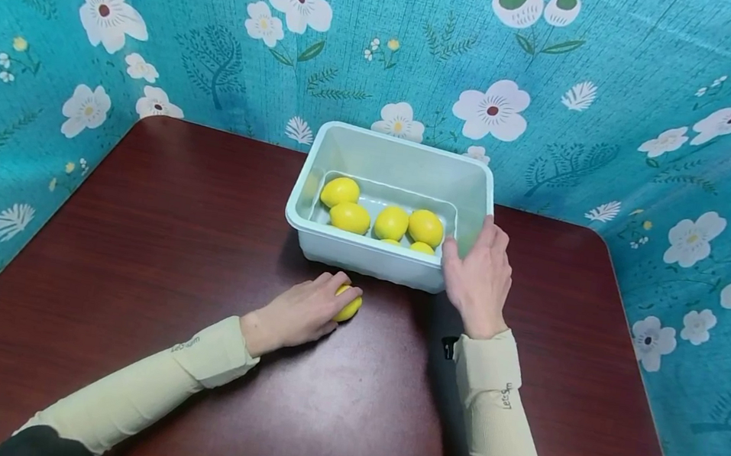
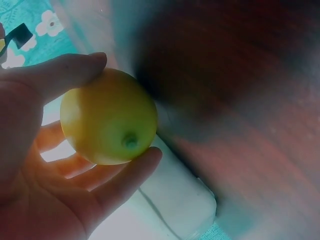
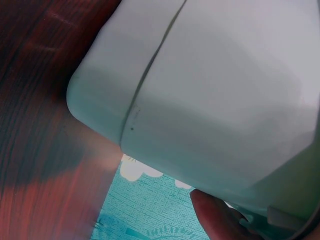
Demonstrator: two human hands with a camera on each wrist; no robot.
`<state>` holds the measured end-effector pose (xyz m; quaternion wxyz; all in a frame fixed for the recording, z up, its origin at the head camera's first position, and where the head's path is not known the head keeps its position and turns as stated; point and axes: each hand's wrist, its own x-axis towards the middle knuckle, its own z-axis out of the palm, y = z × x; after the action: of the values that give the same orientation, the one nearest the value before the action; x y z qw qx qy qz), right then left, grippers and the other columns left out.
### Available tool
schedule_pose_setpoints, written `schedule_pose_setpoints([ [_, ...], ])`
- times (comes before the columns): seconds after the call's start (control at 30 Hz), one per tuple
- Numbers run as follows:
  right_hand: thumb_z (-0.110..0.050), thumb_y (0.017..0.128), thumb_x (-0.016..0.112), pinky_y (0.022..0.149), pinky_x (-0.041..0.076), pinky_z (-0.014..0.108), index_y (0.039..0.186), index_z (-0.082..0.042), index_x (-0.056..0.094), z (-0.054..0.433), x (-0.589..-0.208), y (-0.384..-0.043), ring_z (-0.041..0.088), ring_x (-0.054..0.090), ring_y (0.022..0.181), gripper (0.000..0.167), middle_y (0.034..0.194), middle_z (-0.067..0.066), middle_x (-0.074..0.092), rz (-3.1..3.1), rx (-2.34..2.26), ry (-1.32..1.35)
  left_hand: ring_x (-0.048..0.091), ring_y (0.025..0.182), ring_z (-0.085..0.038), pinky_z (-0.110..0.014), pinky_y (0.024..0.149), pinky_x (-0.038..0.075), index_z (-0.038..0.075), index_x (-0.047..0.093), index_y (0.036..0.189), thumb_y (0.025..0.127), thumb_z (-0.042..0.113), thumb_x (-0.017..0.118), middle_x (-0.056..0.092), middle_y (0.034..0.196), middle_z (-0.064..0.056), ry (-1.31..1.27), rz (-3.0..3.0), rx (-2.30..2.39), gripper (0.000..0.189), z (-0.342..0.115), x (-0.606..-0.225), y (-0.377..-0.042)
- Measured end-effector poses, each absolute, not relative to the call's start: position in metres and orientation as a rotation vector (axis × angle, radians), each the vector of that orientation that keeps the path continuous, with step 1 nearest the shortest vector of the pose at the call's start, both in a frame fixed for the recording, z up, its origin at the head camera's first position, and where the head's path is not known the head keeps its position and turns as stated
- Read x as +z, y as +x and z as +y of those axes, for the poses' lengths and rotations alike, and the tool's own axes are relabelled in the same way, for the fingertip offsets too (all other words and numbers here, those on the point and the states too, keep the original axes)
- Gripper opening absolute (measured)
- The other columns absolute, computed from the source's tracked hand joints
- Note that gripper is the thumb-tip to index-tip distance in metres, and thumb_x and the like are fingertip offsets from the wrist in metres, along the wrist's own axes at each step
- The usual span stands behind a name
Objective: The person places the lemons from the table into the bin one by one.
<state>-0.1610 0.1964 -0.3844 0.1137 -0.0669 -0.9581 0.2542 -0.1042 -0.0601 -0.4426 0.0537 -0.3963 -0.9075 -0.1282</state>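
Note:
My left hand grips a yellow lemon just in front of a pale green plastic bin. Seen from the left wrist, thumb and fingers curl round the lemon, whose small tip faces the camera. Inside the bin lie several more lemons, some partly hidden behind the front rim. My right hand holds the bin by its front right corner, thumb at the front rim and fingers along the right side. From the right wrist, the bin's wall fills most of the view, with a fingertip at its edge.
The bin stands near the back edge of a dark reddish-brown wooden table. A turquoise curtain with white flowers hangs behind the table and along both sides. A small black piece sits at the right cuff.

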Motion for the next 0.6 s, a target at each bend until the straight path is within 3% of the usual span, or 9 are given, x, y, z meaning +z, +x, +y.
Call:
schedule_pose_setpoints([
  [0.6,-0.043,0.093,0.045,0.092,0.044,0.059,0.151,-0.002,0.026,0.1961,-0.3842,-0.1604,0.044,0.05,0.115,0.073,0.145,0.022,0.038,-2.802,0.759,-0.189,0.056,0.091,-0.026,-0.035,0.066,0.052,0.01,0.054,0.124,0.077,0.011,0.076,0.053,0.11,-0.007,-1.214,-2.733,-0.353,0.051,-0.0577,-0.4434,-0.1043],
])
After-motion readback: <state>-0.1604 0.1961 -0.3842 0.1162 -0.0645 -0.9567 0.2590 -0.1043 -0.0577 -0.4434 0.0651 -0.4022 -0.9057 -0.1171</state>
